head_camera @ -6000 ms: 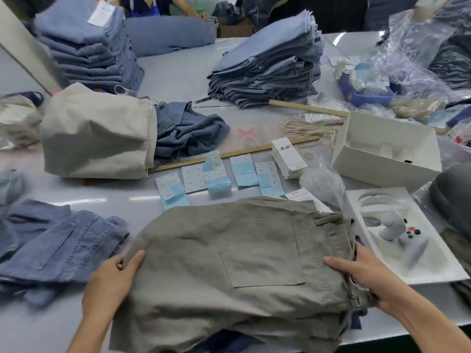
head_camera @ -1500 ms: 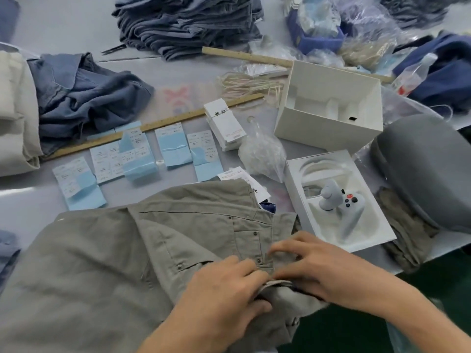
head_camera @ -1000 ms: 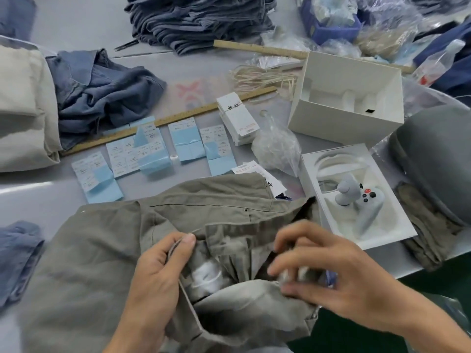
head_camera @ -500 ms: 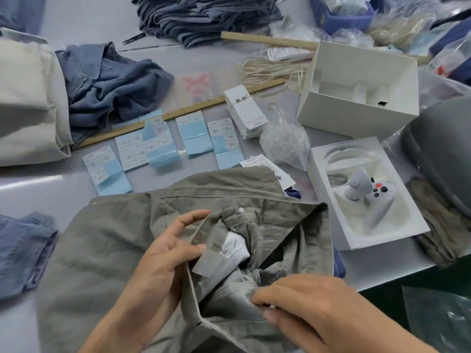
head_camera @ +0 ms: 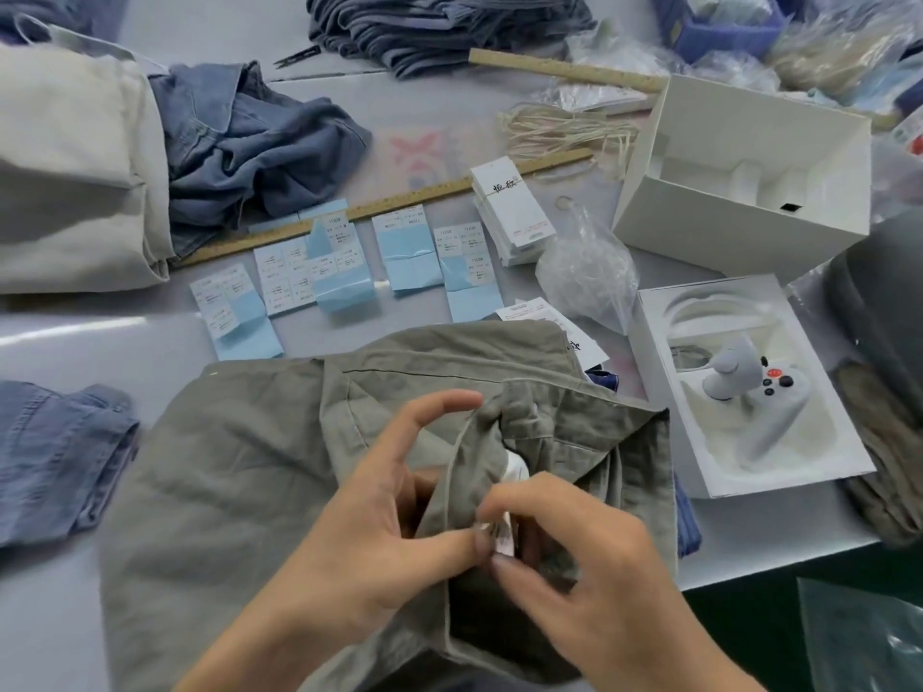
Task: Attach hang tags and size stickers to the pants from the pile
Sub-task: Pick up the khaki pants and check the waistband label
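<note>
Olive-grey pants (head_camera: 234, 472) lie in front of me with the waistband folded open. My left hand (head_camera: 369, 536) pinches the opened waistband edge between thumb and fingers. My right hand (head_camera: 574, 566) pinches the small white inner label (head_camera: 504, 534) sewn inside the waist. Sheets of size stickers on blue backing (head_camera: 344, 272) lie in a row behind the pants. A stack of white hang tags (head_camera: 512, 212) sits to their right, and a bundle of pale tag strings (head_camera: 559, 129) lies beyond it.
A beige folded pile (head_camera: 70, 167) and crumpled denim (head_camera: 254, 147) sit at left, stacked jeans (head_camera: 439, 22) at the back. Two wooden rulers (head_camera: 399, 199), a white open box (head_camera: 744, 167), a tray holding a game controller (head_camera: 749, 392), a clear bag (head_camera: 587, 269) and denim (head_camera: 55, 452) lie around.
The pants were turned over and their waistband opened. Over the last second my right hand moved up to the white inner label, and both hands now pinch together at it.
</note>
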### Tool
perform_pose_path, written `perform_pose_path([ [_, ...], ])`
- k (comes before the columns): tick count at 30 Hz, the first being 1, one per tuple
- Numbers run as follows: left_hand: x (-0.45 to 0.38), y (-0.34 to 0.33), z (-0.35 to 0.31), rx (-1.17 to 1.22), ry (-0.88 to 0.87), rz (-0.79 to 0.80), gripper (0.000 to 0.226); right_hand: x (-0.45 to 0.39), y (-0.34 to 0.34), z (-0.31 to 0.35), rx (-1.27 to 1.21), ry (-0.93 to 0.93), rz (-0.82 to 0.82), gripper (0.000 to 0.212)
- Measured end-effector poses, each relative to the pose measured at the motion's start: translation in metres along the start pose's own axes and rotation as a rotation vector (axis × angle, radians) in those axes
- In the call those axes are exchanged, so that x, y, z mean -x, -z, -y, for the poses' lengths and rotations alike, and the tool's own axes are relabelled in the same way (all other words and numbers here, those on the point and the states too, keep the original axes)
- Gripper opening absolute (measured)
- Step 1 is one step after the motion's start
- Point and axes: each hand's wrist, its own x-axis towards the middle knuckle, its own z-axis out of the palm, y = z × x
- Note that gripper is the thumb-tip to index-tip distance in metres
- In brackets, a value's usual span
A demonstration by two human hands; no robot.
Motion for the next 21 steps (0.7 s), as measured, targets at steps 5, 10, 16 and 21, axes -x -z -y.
perform_pose_path([
  [5, 0.001, 0.003, -0.007, 0.029, 0.036, -0.033, 0.073, 0.005, 0.004, 0.007, -0.685, -0.464, -0.019, 0.018],
  [10, -0.001, 0.007, -0.008, 0.026, 0.02, -0.002, 0.072, 0.002, 0.002, 0.011, -0.954, -0.613, -0.067, 0.022],
  [16, -0.004, 0.015, -0.012, 0.032, 0.017, -0.008, 0.068, 0.003, -0.002, 0.014, -0.959, -0.618, -0.069, 0.02],
  [21, -0.005, 0.017, -0.014, 0.028, 0.046, -0.002, 0.068, 0.002, -0.003, 0.022, -0.929, -0.582, -0.081, 0.029],
])
